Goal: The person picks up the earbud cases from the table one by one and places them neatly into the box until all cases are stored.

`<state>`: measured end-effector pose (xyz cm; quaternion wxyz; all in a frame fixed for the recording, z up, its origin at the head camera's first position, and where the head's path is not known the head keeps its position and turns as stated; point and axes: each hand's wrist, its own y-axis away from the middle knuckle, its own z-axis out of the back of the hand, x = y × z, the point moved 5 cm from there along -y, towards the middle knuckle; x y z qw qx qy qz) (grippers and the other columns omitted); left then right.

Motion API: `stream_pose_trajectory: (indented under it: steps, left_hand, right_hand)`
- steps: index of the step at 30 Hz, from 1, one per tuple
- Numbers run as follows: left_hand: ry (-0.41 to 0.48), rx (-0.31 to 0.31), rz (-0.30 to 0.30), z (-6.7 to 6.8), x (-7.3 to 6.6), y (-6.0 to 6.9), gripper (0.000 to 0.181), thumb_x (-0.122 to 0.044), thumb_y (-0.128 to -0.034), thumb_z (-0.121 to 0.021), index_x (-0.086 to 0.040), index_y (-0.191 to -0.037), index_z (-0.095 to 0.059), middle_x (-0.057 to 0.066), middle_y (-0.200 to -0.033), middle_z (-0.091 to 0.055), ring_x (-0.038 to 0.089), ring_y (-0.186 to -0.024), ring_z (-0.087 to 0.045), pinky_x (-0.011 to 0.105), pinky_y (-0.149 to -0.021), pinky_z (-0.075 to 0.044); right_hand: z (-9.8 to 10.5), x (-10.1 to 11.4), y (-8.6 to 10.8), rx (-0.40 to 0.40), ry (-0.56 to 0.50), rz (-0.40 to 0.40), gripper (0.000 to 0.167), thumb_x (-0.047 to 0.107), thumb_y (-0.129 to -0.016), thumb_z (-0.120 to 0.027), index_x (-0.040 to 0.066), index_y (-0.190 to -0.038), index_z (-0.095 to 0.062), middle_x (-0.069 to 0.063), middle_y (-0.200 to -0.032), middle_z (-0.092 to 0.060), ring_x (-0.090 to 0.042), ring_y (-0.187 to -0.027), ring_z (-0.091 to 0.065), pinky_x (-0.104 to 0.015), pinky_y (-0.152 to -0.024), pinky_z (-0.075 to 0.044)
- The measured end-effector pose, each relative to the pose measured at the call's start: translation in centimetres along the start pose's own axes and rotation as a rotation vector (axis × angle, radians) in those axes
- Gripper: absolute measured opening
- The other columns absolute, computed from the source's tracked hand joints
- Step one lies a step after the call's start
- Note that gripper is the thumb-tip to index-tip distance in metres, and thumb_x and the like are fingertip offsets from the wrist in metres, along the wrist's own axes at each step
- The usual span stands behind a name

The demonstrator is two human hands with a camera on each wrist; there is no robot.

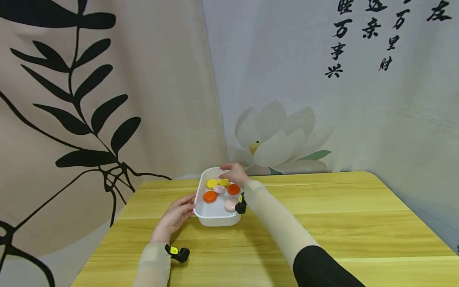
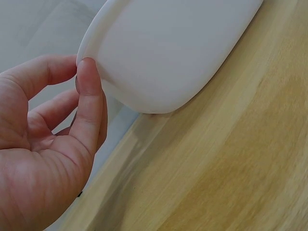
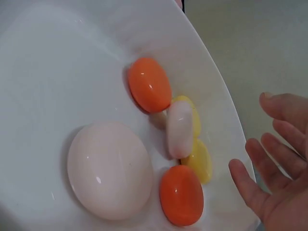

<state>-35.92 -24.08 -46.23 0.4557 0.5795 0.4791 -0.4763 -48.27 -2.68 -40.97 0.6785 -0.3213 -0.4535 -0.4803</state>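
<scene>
A white rectangular container [image 1: 217,221] with rounded corners is at the far part of the wooden table. Inside lie glossy, rounded, pebble-like pieces: two orange pieces [image 3: 182,195], two yellow pieces [image 1: 212,183], a small pale pink piece [image 3: 180,129] and a larger pale pink piece [image 3: 109,170]. My left hand [image 1: 178,215] pinches the container's left side between thumb and finger, as the left wrist view shows at the rim. Over the far right rim reaches my right hand [image 1: 235,174]. In the right wrist view its fingers [image 3: 269,166] are spread and hold nothing.
The light wooden table [image 1: 322,223] extends to both sides and toward me. Right behind its far edge hangs a cloth backdrop [image 1: 172,99] with dark leaves, a lotus and writing. Each wrist wears a small black camera [image 1: 182,254].
</scene>
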Motion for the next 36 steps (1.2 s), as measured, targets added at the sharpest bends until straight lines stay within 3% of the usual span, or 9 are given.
stream_pose_trajectory:
  steps: [13,21,25,31,36]
  left_hand:
    - [-0.007,0.014,-0.001,-0.5,-0.1,-0.5,0.054,0.004,-0.0953,-0.053,0.006,-0.146,-0.035,0.024,-0.131,-0.047,0.016,-0.091,-0.060,0.021,-0.077,-0.053]
    - [-0.034,0.000,0.011,-0.4,0.0,-0.9,0.055,0.001,-0.0953,-0.056,0.004,-0.146,-0.036,0.017,-0.123,-0.051,0.014,-0.089,-0.058,0.022,-0.078,-0.053]
    - [-0.054,0.006,0.002,-0.4,0.1,-1.3,0.054,0.001,-0.0958,-0.055,0.005,-0.146,-0.036,0.021,-0.128,-0.049,0.017,-0.092,-0.059,0.023,-0.078,-0.053]
    - [-0.107,0.011,0.005,0.7,0.2,-1.3,0.054,0.000,-0.0963,-0.053,0.007,-0.146,-0.034,0.026,-0.132,-0.046,0.020,-0.096,-0.059,0.025,-0.080,-0.053]
    - [-0.132,0.021,0.019,1.8,-0.2,-1.3,0.054,-0.002,-0.0972,-0.053,0.009,-0.145,-0.033,0.013,-0.113,-0.059,0.013,-0.085,-0.060,0.026,-0.081,-0.053]
  right_hand:
    - [1.2,-0.9,-0.2,-0.007,0.007,-0.017,0.045,0.018,-0.088,-0.072,0.005,-0.130,-0.060,-0.013,-0.134,-0.056,-0.027,-0.111,-0.055,-0.038,-0.093,-0.050]
    - [2.4,-0.1,0.3,-0.034,0.038,0.022,0.044,0.019,-0.089,-0.070,0.002,-0.128,-0.061,-0.014,-0.130,-0.059,-0.027,-0.110,-0.056,-0.036,-0.087,-0.052]
    - [3.7,0.2,0.5,-0.048,0.047,0.047,0.043,0.020,-0.089,-0.070,0.002,-0.128,-0.061,-0.012,-0.128,-0.060,-0.025,-0.110,-0.057,-0.035,-0.085,-0.053]
    - [4.9,0.5,1.1,-0.076,0.036,0.059,0.041,0.020,-0.091,-0.068,0.003,-0.127,-0.062,-0.010,-0.124,-0.062,-0.025,-0.112,-0.058,-0.037,-0.090,-0.051]
    - [6.3,-0.2,1.6,-0.089,0.053,0.073,0.038,0.019,-0.093,-0.064,0.002,-0.127,-0.062,-0.012,-0.124,-0.063,-0.026,-0.112,-0.058,-0.038,-0.093,-0.050]
